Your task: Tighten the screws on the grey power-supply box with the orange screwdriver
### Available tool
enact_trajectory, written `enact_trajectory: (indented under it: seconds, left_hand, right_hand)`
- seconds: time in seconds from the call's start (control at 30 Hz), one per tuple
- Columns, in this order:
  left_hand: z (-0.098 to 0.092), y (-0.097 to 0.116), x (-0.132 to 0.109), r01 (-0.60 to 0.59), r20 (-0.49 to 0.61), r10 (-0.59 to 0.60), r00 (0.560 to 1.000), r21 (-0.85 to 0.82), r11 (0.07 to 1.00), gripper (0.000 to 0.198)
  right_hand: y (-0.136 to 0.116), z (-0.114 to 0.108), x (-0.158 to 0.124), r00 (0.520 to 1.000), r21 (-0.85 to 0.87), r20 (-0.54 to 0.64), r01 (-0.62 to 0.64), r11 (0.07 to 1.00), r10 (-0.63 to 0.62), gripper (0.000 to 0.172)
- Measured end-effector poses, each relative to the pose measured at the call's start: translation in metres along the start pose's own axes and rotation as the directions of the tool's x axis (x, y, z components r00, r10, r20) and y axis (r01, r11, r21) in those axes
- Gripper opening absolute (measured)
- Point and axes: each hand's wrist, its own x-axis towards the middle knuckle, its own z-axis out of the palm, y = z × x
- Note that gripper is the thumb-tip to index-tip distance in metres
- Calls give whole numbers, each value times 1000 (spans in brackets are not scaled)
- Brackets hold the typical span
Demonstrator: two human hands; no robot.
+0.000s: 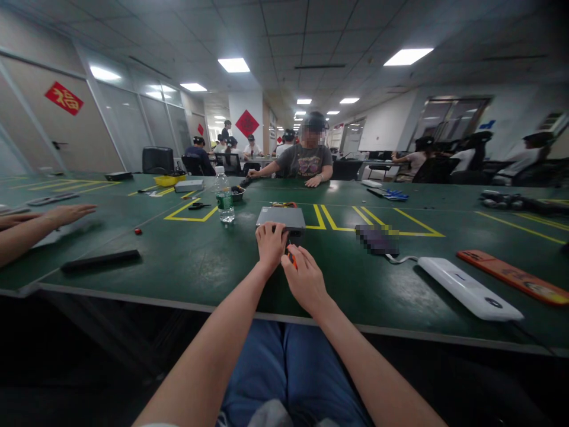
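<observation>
A flat grey metal box (284, 217) lies on the green table in front of me. My left hand (269, 246) grips its near left edge, fingers curled over the top and front. My right hand (306, 277) is closed around a screwdriver (291, 257) with an orange and black handle. Its thin shaft points at the box's near side, close to my left fingertips. Whether the tip touches the box I cannot tell. Part of the handle is hidden by my right fingers. Just behind the box lie some coloured wires or tool handles, partly hidden.
A water bottle (224, 198) stands left of the box, before a small dark bowl (237, 193). On the right lie a white power bank (469, 287), a blurred-out phone and an orange case (511, 276). A black bar (101, 261) lies left. A co-worker (306, 157) sits opposite.
</observation>
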Motion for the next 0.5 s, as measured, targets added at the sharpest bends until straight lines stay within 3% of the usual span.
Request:
enact_trajectory:
  seconds: [0.2, 0.5]
  left_hand:
    - [0, 1, 1, 2, -6, -2, 1000, -1, 1000, 21]
    - [-2, 3, 1, -9, -13, 9, 1000, 22, 1000, 22]
  right_hand:
    - [0, 0, -1, 995, -33, -44, -95, 995, 93, 11]
    - [1, 3, -5, 990, -95, -33, -143, 985, 141, 16]
